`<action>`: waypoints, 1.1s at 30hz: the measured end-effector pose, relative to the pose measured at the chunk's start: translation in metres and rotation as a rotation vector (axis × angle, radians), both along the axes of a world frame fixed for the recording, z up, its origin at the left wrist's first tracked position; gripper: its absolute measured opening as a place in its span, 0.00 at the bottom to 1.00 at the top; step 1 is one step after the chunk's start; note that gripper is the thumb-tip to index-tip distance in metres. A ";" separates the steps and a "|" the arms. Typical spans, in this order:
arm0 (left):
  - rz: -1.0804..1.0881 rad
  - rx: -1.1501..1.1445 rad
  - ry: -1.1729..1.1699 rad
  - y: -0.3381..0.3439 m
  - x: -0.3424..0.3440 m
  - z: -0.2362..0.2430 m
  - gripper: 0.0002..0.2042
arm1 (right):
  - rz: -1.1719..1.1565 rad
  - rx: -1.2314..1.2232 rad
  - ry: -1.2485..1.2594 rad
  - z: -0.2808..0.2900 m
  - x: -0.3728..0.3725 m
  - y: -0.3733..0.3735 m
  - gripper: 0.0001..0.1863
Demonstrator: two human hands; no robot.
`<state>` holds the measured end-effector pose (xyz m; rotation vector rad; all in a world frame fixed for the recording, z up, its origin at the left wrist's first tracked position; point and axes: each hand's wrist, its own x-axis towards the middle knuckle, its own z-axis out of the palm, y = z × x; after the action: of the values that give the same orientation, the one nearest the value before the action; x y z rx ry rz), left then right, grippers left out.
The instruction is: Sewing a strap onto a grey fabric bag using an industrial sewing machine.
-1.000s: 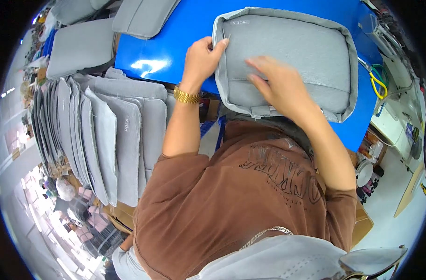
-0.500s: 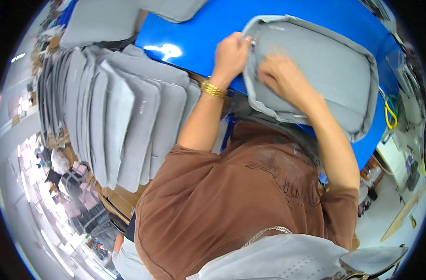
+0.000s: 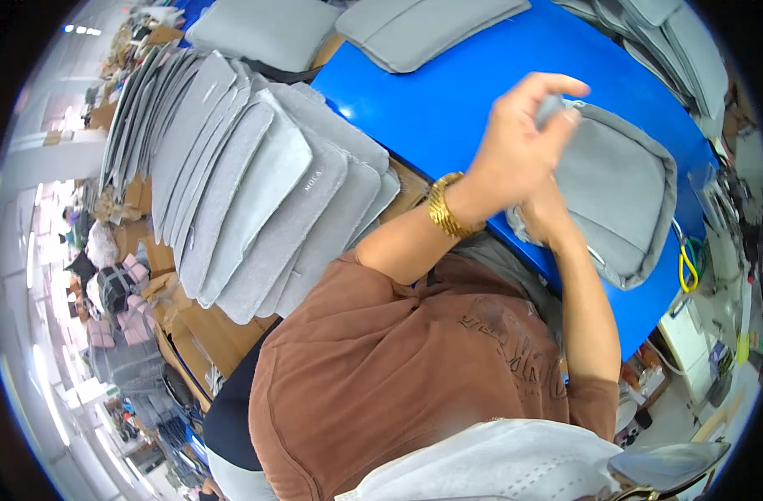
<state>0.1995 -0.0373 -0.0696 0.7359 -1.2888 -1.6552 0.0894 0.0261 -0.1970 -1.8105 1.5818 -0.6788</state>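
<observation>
A grey fabric bag piece [image 3: 615, 184] with a raised edge band lies on the blue tabletop at the right. My left hand [image 3: 519, 146], a gold bracelet on its wrist, is over the left end of this piece. Its thumb and index finger stand apart, with a blurred greyish patch showing between them. Behind and below it, my right hand [image 3: 546, 210] reaches to the near left part of the piece. The left hand covers the right hand's fingers, so what they touch is hidden.
A thick row of grey fabric panels [image 3: 256, 200] hangs by the table's left edge. More grey pieces [image 3: 423, 33] lie at the far side, and others [image 3: 682, 50] at far right. Yellow-handled scissors [image 3: 688, 267] rest at the blue table's [image 3: 448, 100] right edge.
My left hand has left the bag piece's far left corner and moved right, in front of my right hand. The piece sits slightly lower in view, and the whole view has shifted.
</observation>
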 end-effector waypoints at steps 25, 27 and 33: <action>0.588 -1.154 -1.387 -0.223 0.021 -0.136 0.24 | -0.345 -0.187 0.200 0.056 -0.071 0.144 0.18; 0.514 -1.026 -1.512 -0.233 0.022 -0.140 0.22 | -0.388 -0.200 0.174 0.051 -0.056 0.139 0.17; 0.543 -0.963 -1.396 -0.239 0.028 -0.101 0.10 | -0.464 -0.183 0.142 0.047 -0.038 0.130 0.18</action>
<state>0.2279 -0.2760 -0.1706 1.4470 -2.2038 0.2299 0.0511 0.1560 -0.1500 -1.6548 2.1282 -0.9460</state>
